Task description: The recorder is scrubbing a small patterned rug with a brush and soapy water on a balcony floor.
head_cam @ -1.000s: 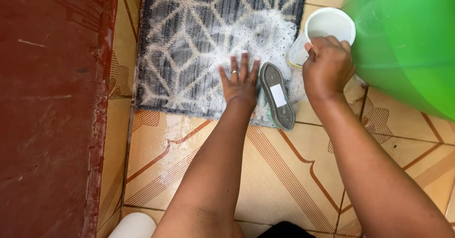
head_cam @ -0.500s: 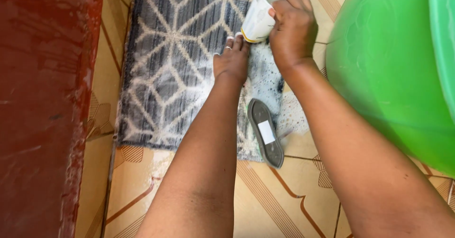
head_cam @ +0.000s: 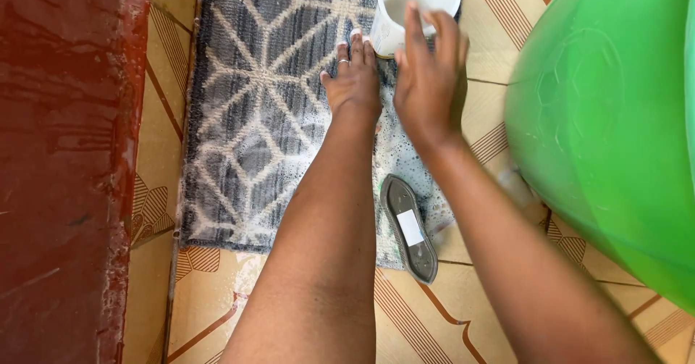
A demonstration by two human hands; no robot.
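Released now, white cup (head_cam: pixel 416 5) stands just beyond right hand (head_cam: pixel 427 81), fingers spread wide

Green tub (head_cam: pixel 608 118) cut off at right edge; white cup (head_cam: pixel 413 5) cropped at top; right hand (head_cam: pixel 428 81) motion-blurred.

You had two bare hands in view, the left hand (head_cam: pixel 353 81) and the right hand (head_cam: pixel 428 81), and between them just one white plastic cup (head_cam: pixel 416 2). Under them you had one grey woven mat with a pale geometric pattern (head_cam: pixel 268 103), and on its soapy corner one grey oval scrubbing brush lying back-up with a white label (head_cam: pixel 410 228). Beside you stood one large green plastic basin (head_cam: pixel 615 125), and on your left ran one red painted ledge (head_cam: pixel 61 168).
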